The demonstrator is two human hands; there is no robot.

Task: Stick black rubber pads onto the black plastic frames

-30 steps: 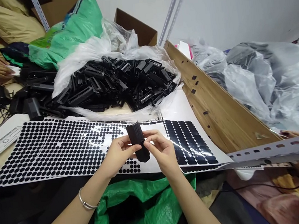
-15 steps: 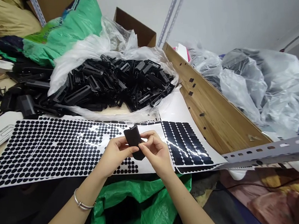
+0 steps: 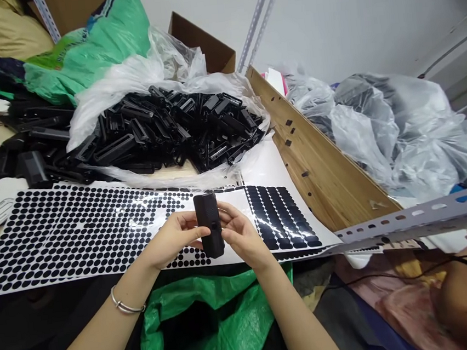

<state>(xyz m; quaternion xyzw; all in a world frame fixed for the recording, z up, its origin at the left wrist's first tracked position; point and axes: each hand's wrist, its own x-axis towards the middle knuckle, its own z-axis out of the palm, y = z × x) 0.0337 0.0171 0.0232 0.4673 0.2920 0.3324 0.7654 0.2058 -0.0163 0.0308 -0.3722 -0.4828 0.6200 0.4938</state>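
A small black plastic case (image 3: 208, 216), dark and oblong, is held upright above the sticker sheets. My left hand (image 3: 177, 236) pinches its left side, thumb in front and fingers behind. On the right side, my right hand (image 3: 242, 234) has its thumb at the edge and its fingers curled behind it. Under the hands lie white sheets with round black stickers (image 3: 93, 227). To the right, another sheet carries long black stickers (image 3: 281, 214). Behind them a white plastic bag (image 3: 105, 88) lies open around a heap of black plastic parts (image 3: 163, 127).
An open green sack (image 3: 246, 311) hangs below the table edge, between my forearms. A wooden board (image 3: 319, 167) and a perforated metal rail (image 3: 419, 213) bound the right side. Beyond them are filled clear bags (image 3: 397, 120). Another person's arm (image 3: 460, 296) shows at lower right.
The black case has turned, so a longer face with a small notch now shows. My right thumb has moved off its front toward the right edge. The view has shifted slightly.
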